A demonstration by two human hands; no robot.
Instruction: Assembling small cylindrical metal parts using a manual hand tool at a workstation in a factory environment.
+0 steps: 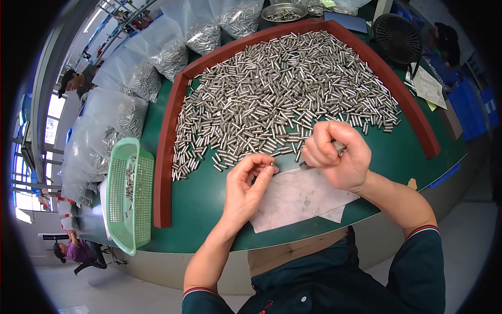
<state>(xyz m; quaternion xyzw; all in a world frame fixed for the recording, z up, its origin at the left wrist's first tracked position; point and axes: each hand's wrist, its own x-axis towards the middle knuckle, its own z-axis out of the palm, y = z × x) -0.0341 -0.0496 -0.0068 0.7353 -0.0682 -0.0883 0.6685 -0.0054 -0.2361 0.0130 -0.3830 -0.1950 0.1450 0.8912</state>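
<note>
A broad heap of small shiny metal pins (293,83) covers the green table (198,209) in front of me. My left hand (246,186), at the heap's near edge, pinches one small metal pin (272,164) between thumb and fingertips. To its right, my right hand (337,154) is raised and closed in a fist. Bits of something grey show between its fingers and below it, but its kind is mostly hidden. Beneath both hands lies a smudged whitish cloth or paper sheet (298,199).
A dark red raised border (166,157) frames the heap on three sides. At the left stands a green perforated basket (117,220) with some pins. Clear bags of pins (151,49) line the far left, near a metal bowl (285,6). A black fan (397,39) and papers (429,86) sit right.
</note>
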